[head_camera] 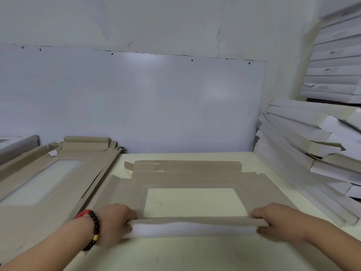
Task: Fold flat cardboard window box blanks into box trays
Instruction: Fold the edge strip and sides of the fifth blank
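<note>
Holding the near flap (193, 222) of the box blank (191, 177) | my left hand (115, 222) and right hand (277, 220) are pinching its two ends | the rest is lying flat on the table (195, 255) past my fingers | folded trays (312, 143) are sitting off to my right.

Two hands (115, 222) (one blank (187, 177)).

Light: soft, even, rather dim and cool
Glare: pale sheen on the white board (144, 61)
Shadows: faint
Sharpness: slightly blurred throughout
Edges: wide-angle bending at corners
</note>
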Demonstrator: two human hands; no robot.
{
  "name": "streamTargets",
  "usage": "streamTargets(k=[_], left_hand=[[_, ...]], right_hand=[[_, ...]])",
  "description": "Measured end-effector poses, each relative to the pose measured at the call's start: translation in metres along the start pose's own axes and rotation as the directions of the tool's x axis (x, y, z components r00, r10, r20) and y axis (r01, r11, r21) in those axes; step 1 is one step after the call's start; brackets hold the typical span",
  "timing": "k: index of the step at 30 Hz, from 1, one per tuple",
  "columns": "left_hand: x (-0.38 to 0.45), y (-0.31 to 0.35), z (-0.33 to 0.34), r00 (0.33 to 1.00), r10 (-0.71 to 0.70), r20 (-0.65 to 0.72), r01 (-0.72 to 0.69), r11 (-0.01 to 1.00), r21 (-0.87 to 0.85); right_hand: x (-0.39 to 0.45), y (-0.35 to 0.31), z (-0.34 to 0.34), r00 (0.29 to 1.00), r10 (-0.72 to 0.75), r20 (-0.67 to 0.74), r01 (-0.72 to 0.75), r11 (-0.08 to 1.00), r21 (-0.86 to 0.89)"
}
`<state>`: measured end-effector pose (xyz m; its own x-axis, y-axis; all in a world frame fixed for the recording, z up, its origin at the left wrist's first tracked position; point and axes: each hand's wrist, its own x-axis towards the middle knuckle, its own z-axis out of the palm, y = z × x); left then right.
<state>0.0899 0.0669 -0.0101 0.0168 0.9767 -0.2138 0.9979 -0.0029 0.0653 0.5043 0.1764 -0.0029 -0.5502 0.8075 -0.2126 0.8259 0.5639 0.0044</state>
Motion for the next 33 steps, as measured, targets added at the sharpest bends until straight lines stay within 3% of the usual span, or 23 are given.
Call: streamTargets(k=[5, 8, 10, 14, 18, 20, 22, 28, 33], left_hand=[[0.028, 0.002, -0.012, 0.994, -0.095, 0.048, 0.102, 0.984, -0.144], [0.035, 0.004, -0.009, 0.99, -0.143, -0.017, 0.138, 0.975, -0.172], [0.039, 0.008, 0.0, 0.979, -0.152, -0.137, 0.145, 0.988, -0.058], [0.049, 0.041, 0.028, 0.93, 0.0, -0.367, 0.095, 0.966, 0.24], [0.059, 0.089, 0.045, 0.917, 0.129, -0.378, -0.054, 0.978, 0.203], [0.063, 0.104, 0.055, 0.937, 0.155, -0.313, -0.117, 0.983, 0.138], [0.066, 0.105, 0.066, 0.957, 0.15, -0.247, -0.126, 0.986, 0.111], [0.064, 0.061, 0.072, 0.989, 0.04, -0.141, -0.03, 0.997, 0.072], [0.051, 0.013, 0.072, 0.988, -0.07, -0.138, 0.075, 0.997, 0.034]], right_hand=[[0.027, 0.003, -0.005, 0.994, 0.111, -0.009, -0.111, 0.993, 0.044], [0.04, -0.001, 0.005, 0.977, 0.138, -0.163, -0.144, 0.989, -0.024], [0.05, -0.012, 0.016, 0.942, 0.148, -0.3, -0.167, 0.985, -0.038], [0.072, -0.062, 0.039, 0.89, 0.227, -0.396, -0.242, 0.97, 0.012], [0.086, -0.131, 0.047, 0.818, 0.129, -0.56, -0.114, 0.992, 0.062], [0.092, -0.15, 0.053, 0.874, 0.019, -0.486, 0.02, 0.997, 0.075], [0.094, -0.151, 0.06, 0.931, -0.036, -0.363, 0.063, 0.996, 0.063], [0.08, -0.081, 0.068, 0.986, 0.032, -0.162, -0.026, 0.999, 0.039], [0.056, -0.003, 0.073, 0.973, 0.196, -0.124, -0.194, 0.981, 0.032]])
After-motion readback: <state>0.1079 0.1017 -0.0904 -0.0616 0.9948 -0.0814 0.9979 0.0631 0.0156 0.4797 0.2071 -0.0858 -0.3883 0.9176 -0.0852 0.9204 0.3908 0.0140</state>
